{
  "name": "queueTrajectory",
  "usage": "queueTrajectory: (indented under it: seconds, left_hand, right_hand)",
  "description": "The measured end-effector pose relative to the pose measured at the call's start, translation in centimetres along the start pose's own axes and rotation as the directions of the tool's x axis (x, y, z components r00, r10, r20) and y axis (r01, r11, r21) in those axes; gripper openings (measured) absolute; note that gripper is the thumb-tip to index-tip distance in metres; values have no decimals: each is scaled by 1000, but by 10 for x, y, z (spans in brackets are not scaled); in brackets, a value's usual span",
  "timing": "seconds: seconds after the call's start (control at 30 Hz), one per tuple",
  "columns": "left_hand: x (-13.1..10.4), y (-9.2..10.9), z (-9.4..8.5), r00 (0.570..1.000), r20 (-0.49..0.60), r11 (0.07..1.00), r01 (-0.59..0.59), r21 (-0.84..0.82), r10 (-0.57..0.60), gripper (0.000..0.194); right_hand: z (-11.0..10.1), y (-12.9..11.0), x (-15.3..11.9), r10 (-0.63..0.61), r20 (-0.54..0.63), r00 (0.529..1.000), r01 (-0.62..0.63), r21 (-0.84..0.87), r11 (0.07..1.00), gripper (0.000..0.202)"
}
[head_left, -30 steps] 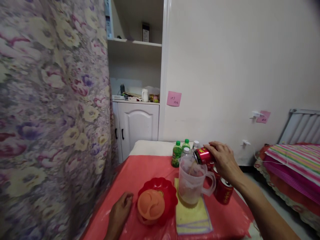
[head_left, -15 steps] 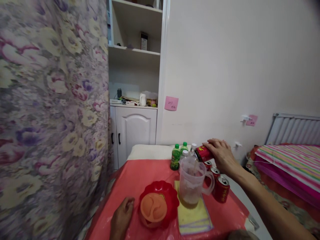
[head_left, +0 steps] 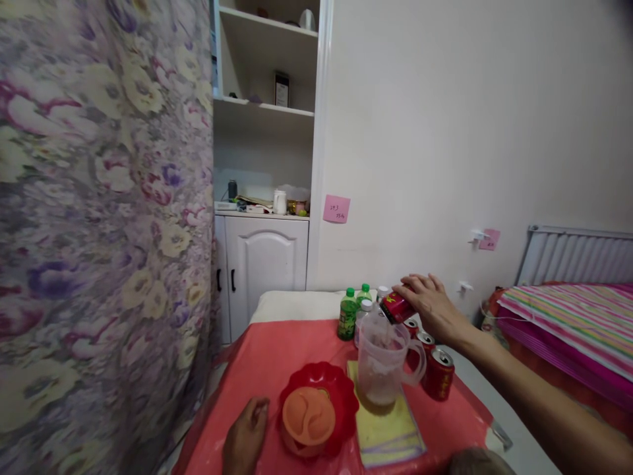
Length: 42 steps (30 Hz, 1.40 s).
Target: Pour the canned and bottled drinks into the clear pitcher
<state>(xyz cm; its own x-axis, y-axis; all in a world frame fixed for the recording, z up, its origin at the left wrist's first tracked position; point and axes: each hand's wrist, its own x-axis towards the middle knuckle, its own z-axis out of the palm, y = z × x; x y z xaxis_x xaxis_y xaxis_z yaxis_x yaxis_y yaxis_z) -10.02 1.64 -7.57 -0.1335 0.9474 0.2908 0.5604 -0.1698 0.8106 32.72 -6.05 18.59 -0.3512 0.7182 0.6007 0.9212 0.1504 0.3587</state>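
Observation:
My right hand (head_left: pixel 431 305) grips a red drink can (head_left: pixel 395 307), tipped mouth-down over a clear plastic jug (head_left: pixel 383 363) with a handle. A little pale liquid lies in the jug's bottom. The jug stands on a yellow cloth (head_left: pixel 388 430). My left hand (head_left: pixel 244 435) rests flat on the red tablecloth (head_left: pixel 277 356), fingers loosely apart, just left of a red scalloped dish (head_left: pixel 341 392) that holds an orange lid (head_left: pixel 308 416).
Red cans (head_left: pixel 438 374) stand right of the jug. Green bottles (head_left: pixel 349 315) and a white-capped bottle sit behind it. A floral curtain (head_left: pixel 103 231) hangs close on the left. A white cupboard (head_left: pixel 264 264) and shelves stand behind, a striped bed (head_left: pixel 568 316) at right.
The view has tilted up and shifted slightly. My right hand has tipped the can a little steeper over the jug. My left hand stays on the cloth.

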Motion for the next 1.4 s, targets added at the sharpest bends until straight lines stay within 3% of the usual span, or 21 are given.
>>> queueTrajectory:
  seconds: [0.3, 0.7, 1.4]
  left_hand:
    - [1, -3, 1, 1000, 15, 1000, -10, -8, 10, 28]
    - [1, -2, 2, 1000, 4, 1000, -7, -2, 7, 26]
    - [5, -1, 2, 1000, 12, 1000, 1, 22, -2, 25]
  right_hand:
    - [-1, -9, 5, -17, 72, 997, 18, -12, 1000, 64]
    - [13, -16, -1, -15, 134, 991, 16, -5, 1000, 53]
    - [22, -3, -8, 18, 122, 992, -19, 8, 1000, 55]
